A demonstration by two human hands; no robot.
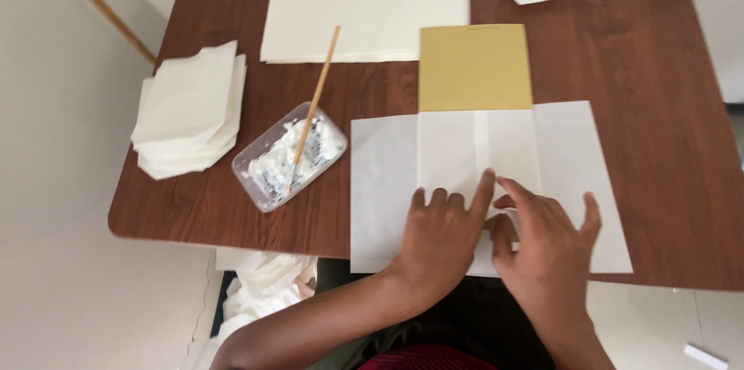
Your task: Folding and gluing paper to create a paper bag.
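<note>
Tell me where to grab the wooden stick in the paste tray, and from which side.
Grip the wooden stick by its bare upper end, coming from above the table. It leans out of the plastic tray, its lower end sunk in white paste, so only the raised end looks clean and free.

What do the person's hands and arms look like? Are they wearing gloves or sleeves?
No gloves. The left hand and right hand are bare, with no rings, watch or bracelet showing. Both forearms are bare too, so no sleeves reach them. The fingers have short nails.
</note>
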